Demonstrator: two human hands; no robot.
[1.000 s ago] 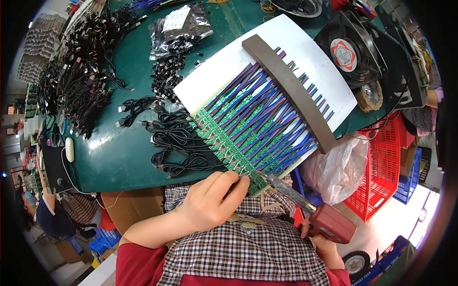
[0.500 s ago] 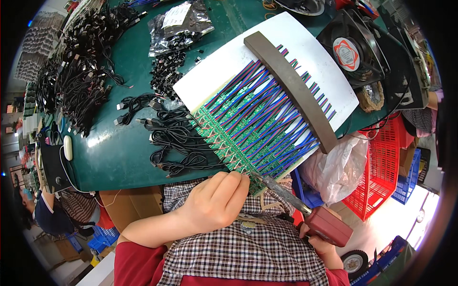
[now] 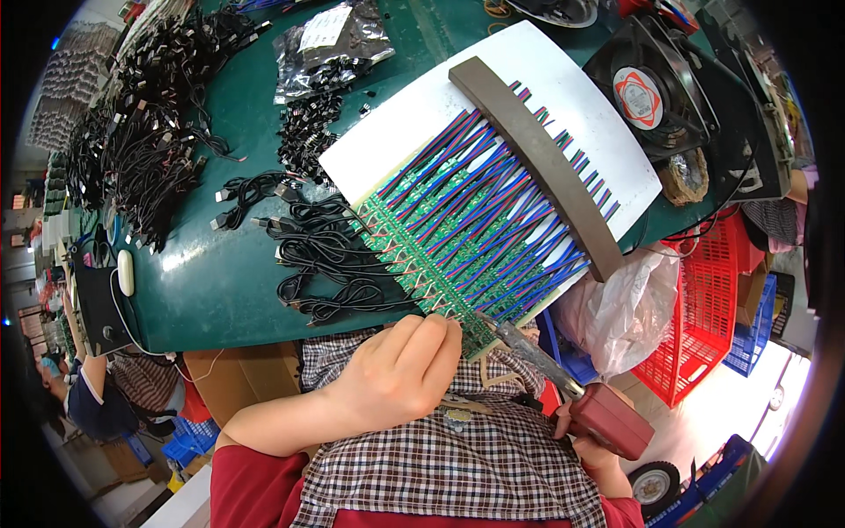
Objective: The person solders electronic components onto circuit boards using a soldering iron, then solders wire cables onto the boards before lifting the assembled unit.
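Observation:
A green circuit board panel (image 3: 415, 254) lies across the near edge of the table, with rows of blue, red and black wires (image 3: 493, 211) running over it. My left hand (image 3: 396, 365) is closed in a pinch at the panel's near left edge; whatever sits between the fingertips is hidden. In my right hand (image 3: 591, 447) is the dark red handle of a soldering gun (image 3: 609, 419), its tip pointing at the panel's near corner, just right of my left fingertips. Black cables (image 3: 339, 264) lie left of the panel, beside short wire ends along its edge.
A dark bar (image 3: 541, 163) lies over the wires on a white board (image 3: 378, 145). Black cable bundles (image 3: 145, 123) and a plastic bag of small parts (image 3: 330, 48) lie farther left. At right are a black fan (image 3: 656, 97), a clear bag (image 3: 625, 308) and a red crate (image 3: 700, 308).
The soldering gun has shifted slightly right, its tip a little farther from my left fingertips. My left hand has stayed nearly in place, still pinched.

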